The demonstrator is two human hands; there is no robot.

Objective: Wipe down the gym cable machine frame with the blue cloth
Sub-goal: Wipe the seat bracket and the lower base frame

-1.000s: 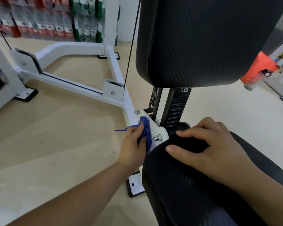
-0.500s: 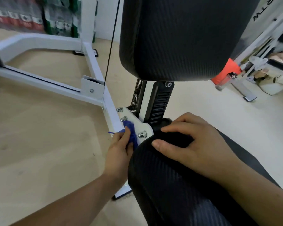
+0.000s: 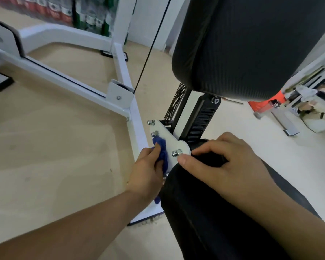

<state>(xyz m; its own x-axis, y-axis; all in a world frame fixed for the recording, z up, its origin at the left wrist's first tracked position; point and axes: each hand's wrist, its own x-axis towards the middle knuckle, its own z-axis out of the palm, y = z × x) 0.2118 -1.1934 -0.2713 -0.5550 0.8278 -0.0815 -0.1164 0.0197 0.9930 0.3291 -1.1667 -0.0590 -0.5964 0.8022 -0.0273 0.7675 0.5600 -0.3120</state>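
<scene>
Your left hand (image 3: 148,171) grips the bunched blue cloth (image 3: 162,151) between thumb and fingers and presses it against the white bracket plate (image 3: 170,140) of the cable machine frame (image 3: 135,117). The cloth sits at 9 o'clock of the plate's lower bolt (image 3: 176,152) and just at 6 o'clock of the middle bolt (image 3: 154,133). Your right hand (image 3: 223,164), at 3 o'clock of the cloth, rests loosely spread on the end of the black seat pad (image 3: 204,212), its thumb tip just beside the lower bolt.

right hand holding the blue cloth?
No, the left hand grips the blue cloth against the white bracket plate; the right hand rests on the black seat pad.
</scene>
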